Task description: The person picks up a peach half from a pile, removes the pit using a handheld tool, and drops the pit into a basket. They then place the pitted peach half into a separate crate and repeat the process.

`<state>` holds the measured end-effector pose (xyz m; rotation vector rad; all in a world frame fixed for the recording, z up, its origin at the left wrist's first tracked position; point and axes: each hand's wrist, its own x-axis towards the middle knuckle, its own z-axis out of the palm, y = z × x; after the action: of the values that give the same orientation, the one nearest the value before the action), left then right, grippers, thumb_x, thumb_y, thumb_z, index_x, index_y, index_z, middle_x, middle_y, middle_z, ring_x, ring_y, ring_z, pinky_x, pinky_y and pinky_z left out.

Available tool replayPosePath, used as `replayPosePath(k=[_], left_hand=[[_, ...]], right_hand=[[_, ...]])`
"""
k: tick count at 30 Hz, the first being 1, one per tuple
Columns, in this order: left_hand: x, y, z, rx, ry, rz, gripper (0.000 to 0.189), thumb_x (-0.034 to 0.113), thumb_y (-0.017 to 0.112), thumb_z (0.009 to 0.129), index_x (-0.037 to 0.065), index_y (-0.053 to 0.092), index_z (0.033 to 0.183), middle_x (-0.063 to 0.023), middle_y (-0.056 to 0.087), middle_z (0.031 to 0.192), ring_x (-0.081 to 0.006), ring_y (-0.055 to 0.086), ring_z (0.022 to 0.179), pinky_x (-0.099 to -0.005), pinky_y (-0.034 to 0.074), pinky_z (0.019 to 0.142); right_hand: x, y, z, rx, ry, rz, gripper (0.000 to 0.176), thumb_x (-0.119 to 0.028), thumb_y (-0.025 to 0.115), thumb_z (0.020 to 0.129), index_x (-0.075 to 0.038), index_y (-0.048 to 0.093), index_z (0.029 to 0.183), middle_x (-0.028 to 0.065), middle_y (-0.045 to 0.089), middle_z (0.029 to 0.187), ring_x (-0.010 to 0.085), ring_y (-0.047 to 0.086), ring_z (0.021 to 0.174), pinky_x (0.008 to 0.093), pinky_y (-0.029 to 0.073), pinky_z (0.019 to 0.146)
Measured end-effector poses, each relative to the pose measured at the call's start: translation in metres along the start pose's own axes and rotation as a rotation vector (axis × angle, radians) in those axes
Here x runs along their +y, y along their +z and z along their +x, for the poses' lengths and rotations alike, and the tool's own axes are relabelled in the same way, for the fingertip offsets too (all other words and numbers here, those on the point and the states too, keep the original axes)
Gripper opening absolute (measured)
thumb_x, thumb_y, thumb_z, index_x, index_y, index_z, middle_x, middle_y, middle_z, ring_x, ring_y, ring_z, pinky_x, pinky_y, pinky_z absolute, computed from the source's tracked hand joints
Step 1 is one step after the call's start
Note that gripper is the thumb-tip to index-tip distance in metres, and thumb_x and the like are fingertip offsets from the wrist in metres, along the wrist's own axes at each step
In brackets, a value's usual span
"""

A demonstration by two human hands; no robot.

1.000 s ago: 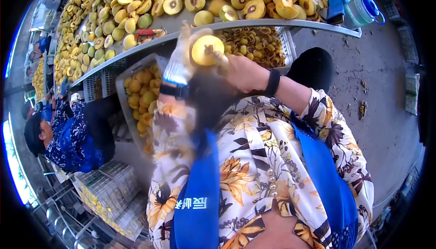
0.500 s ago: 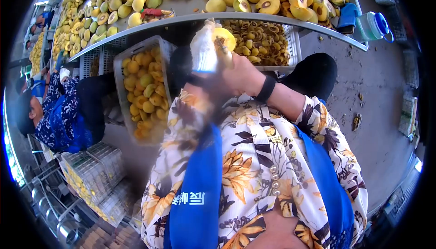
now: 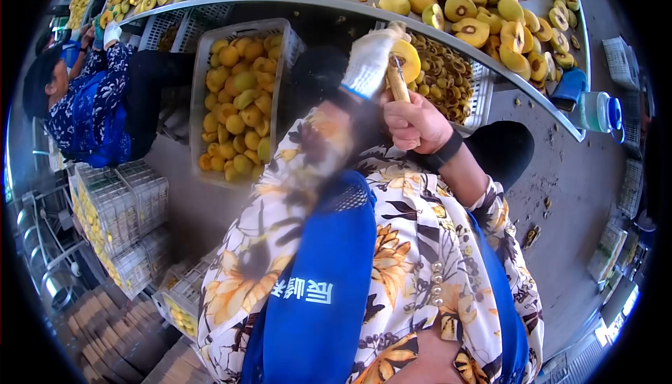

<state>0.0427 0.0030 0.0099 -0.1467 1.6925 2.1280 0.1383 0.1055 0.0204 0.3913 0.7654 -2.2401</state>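
My left hand (image 3: 371, 62), in a white knitted glove, holds a yellow fruit half (image 3: 406, 60) with its cut face toward my right side. Bare and curled, my right hand (image 3: 418, 123) grips the light wooden handle of a tool (image 3: 399, 84). The tool's narrow metal end lies at the cut face of the fruit. Both hands are close together just below the metal table edge (image 3: 336, 6). Behind them, under the table, a white crate (image 3: 481, 95) holds many small scooped pieces.
Halved fruit (image 3: 470, 32) covers parts of the table. A large crate (image 3: 199, 104) of yellow fruit stands at the left. Beyond it sits a co-worker (image 3: 87, 104). Stacked crates (image 3: 133, 202) are lower left. A clear jar (image 3: 595, 111) with blue lid is at the right.
The view has shifted, so the table edge sits higher and my hands farther right. The tool's handle now shows clearly in my right hand. My left hand still holds the fruit half.
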Motion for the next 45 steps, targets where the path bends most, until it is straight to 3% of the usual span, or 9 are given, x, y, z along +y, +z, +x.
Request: replayPosePath(k=[3, 8, 12, 18, 23, 29, 37, 41, 45], left_hand=[[0.003, -0.010, 0.003, -0.155, -0.415, -0.539, 0.034, 0.037, 0.053, 0.088, 0.007, 0.057, 0.103, -0.0064, 0.062, 0.084, -0.0187, 0.060, 0.072, -0.0312, 0.051, 0.060], [0.026, -0.103, -0.003, 0.235, -0.166, -0.392, 0.039, 0.047, 0.045, 0.089, 0.010, 0.055, 0.084, -0.0068, 0.059, 0.070, -0.0238, 0.060, 0.063, -0.0359, 0.045, 0.042], [0.027, -0.208, -0.021, 0.512, -0.034, 1.390, 0.046, 0.052, 0.044, 0.086, 0.012, 0.061, 0.100, -0.0146, 0.064, 0.095, -0.0335, 0.060, 0.090, -0.0426, 0.047, 0.079], [0.073, -0.096, 0.040, 0.326, 0.572, 1.326, 0.038, 0.044, 0.053, 0.082, 0.009, 0.063, 0.089, -0.0178, 0.064, 0.090, -0.0374, 0.059, 0.088, -0.0429, 0.045, 0.077], [0.067, 0.022, 0.168, 0.004, 0.230, 1.592, 0.064, 0.058, 0.053, 0.075, 0.012, 0.048, 0.120, -0.0245, 0.058, 0.108, -0.0387, 0.054, 0.104, -0.0440, 0.041, 0.089], [0.057, 0.048, 0.194, -0.124, 0.256, 1.642, 0.053, 0.039, 0.059, 0.069, 0.012, 0.056, 0.114, -0.0170, 0.058, 0.114, -0.0320, 0.054, 0.108, -0.0402, 0.041, 0.093], [0.100, 0.021, 0.020, -0.789, 0.881, 1.327, 0.051, 0.021, 0.069, 0.071, 0.010, 0.055, 0.118, -0.0125, 0.056, 0.116, -0.0285, 0.057, 0.103, -0.0347, 0.045, 0.091], [0.085, 0.007, 0.007, -0.478, 1.090, 1.199, 0.067, 0.028, 0.078, 0.066, 0.002, 0.050, 0.121, -0.0170, 0.052, 0.121, -0.0305, 0.054, 0.109, -0.0352, 0.045, 0.091], [0.033, 0.007, -0.015, -0.146, 0.136, -0.018, 0.055, 0.033, 0.063, 0.084, 0.007, 0.042, 0.128, -0.0060, 0.055, 0.115, -0.0225, 0.054, 0.104, -0.0391, 0.048, 0.085]], right_hand=[[0.007, -0.011, 0.004, -0.213, -0.102, 0.135, 0.013, -0.002, 0.044, 0.089, -0.007, 0.047, 0.101, -0.0048, 0.033, 0.053, 0.0044, 0.027, 0.033, 0.0193, 0.021, 0.030], [-0.001, -0.014, 0.000, 0.029, -0.099, -0.099, 0.013, -0.006, 0.050, 0.087, -0.007, 0.046, 0.099, -0.0018, 0.037, 0.054, 0.0056, 0.029, 0.034, 0.0198, 0.022, 0.030], [0.006, -0.046, 0.008, 0.389, 0.001, -0.426, 0.010, -0.013, 0.055, 0.085, -0.006, 0.049, 0.090, -0.0004, 0.044, 0.057, 0.0061, 0.036, 0.036, 0.0210, 0.031, 0.032], [0.018, -0.038, 0.013, 0.451, -0.109, -0.935, 0.022, -0.015, 0.060, 0.078, -0.001, 0.057, 0.094, 0.0163, 0.063, 0.077, 0.0252, 0.061, 0.070, 0.0370, 0.048, 0.064], [0.019, -0.047, 0.003, 0.506, -0.299, -1.076, 0.019, -0.016, 0.060, 0.078, -0.001, 0.057, 0.090, 0.0140, 0.060, 0.073, 0.0247, 0.058, 0.061, 0.0359, 0.046, 0.057], [0.001, -0.044, -0.033, 0.607, -0.415, -0.855, 0.018, -0.017, 0.059, 0.081, -0.003, 0.053, 0.090, 0.0015, 0.054, 0.060, 0.0090, 0.048, 0.041, 0.0241, 0.038, 0.037], [-0.066, -0.023, -0.020, 0.253, -0.607, -0.176, 0.021, -0.029, 0.046, 0.094, -0.008, 0.047, 0.097, -0.0004, 0.046, 0.054, 0.0069, 0.035, 0.033, 0.0205, 0.028, 0.031], [-0.063, -0.004, -0.003, 0.177, -0.609, -0.056, 0.018, -0.028, 0.050, 0.093, -0.011, 0.048, 0.098, -0.0036, 0.042, 0.054, 0.0066, 0.034, 0.036, 0.0219, 0.025, 0.032], [-0.035, 0.003, 0.035, 0.567, -1.009, -0.327, 0.026, -0.025, 0.054, 0.090, -0.005, 0.049, 0.105, 0.0021, 0.056, 0.065, 0.0121, 0.051, 0.048, 0.0264, 0.041, 0.042]])
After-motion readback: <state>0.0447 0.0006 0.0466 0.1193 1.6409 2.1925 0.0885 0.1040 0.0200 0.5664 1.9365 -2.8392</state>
